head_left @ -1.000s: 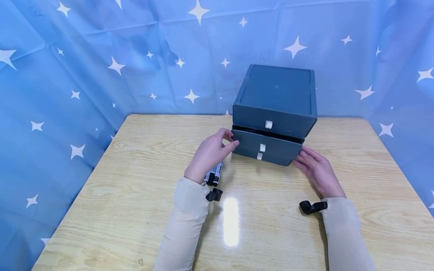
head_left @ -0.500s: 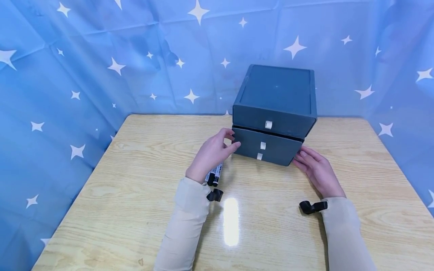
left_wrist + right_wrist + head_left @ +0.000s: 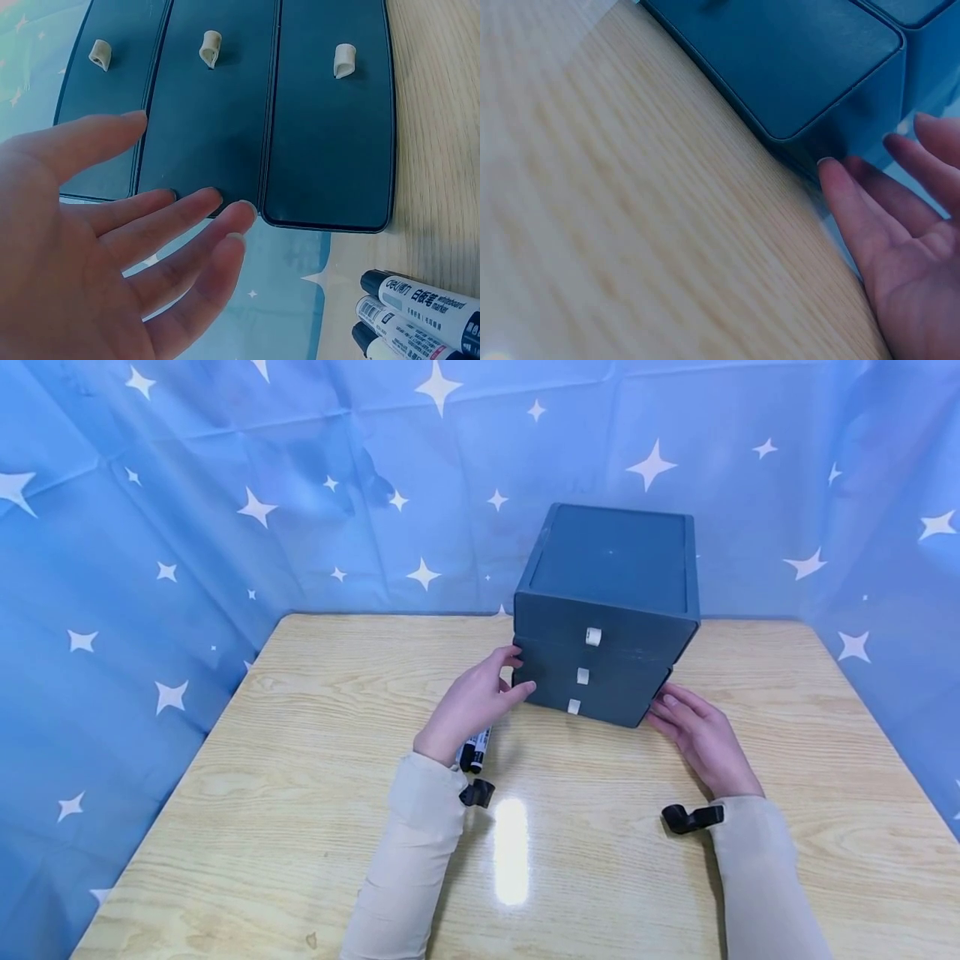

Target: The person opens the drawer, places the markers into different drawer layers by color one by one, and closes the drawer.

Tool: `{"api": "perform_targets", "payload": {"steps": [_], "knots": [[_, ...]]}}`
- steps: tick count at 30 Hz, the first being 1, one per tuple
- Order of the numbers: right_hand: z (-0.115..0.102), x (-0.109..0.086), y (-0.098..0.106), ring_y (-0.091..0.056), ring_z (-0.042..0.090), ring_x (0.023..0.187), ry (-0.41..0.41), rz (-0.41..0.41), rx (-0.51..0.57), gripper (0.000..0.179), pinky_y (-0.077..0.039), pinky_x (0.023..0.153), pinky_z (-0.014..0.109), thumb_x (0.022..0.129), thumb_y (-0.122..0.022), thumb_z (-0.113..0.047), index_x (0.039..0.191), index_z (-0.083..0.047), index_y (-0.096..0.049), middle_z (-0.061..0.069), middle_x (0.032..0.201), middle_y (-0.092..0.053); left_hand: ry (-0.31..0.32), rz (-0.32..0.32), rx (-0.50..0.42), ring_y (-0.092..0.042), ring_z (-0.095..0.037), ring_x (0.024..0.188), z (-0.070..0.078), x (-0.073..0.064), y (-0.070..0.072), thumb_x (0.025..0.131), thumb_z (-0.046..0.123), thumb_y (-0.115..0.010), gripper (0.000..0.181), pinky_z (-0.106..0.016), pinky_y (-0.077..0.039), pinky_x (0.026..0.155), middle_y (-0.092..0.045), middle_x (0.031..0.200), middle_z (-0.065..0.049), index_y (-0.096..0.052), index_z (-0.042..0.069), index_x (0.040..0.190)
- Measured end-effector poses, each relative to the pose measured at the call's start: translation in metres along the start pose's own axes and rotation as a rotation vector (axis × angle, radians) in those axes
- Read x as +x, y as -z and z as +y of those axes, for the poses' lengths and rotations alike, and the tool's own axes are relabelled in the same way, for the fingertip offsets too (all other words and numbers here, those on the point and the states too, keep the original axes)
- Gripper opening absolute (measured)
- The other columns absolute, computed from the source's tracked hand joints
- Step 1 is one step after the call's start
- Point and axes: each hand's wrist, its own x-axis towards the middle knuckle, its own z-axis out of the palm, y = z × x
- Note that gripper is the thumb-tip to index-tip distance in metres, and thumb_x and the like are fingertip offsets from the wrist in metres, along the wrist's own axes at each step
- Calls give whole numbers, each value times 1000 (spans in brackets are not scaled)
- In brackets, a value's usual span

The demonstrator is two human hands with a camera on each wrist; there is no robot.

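Note:
A dark blue desktop drawer cabinet (image 3: 611,560) has three drawer fronts stacked one over another, each with a small white pull tab. All three fronts sit flush. My left hand (image 3: 476,702) is at the cabinet's left front edge, thumb in front of the middle drawer (image 3: 551,670). In the left wrist view its fingers (image 3: 169,225) are spread and extended, holding nothing. Low on the right side, my right hand (image 3: 701,739) has its fingertips at the cabinet wall; in the right wrist view the fingers (image 3: 847,202) are extended beside the bottom drawer (image 3: 795,67).
Several whiteboard markers (image 3: 427,307) lie on the wooden table (image 3: 300,818) left of the cabinet, partly behind my left wrist in the head view. A blue star-patterned cloth (image 3: 360,485) hangs along the back and sides of the table.
The middle drawer, sticking out a second ago, has slid back flush with the others. My left hand has moved slightly forward and right with it. My right hand has stayed in place.

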Motion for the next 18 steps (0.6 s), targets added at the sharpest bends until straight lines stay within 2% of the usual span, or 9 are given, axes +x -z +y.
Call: {"api": "perform_targets", "payload": {"steps": [11,18], "knots": [[-1,0,1,-45,18,117,3,-2,19,47,-34,93,36,95,-40,-9,138,1,-26,12,134,-35,-21,-29,26,-52,-5,85,3,3,-5,86,44,-53,60,-28,-44,70,-49,126,4,-33,19,137],[-1,-1,0,-46,18,116,8,1,27,46,-34,93,36,95,-41,-9,137,1,-28,11,132,-38,-53,-74,69,-56,-12,94,3,5,-12,88,41,-52,48,-30,-44,77,-55,118,1,-44,19,130]]}}
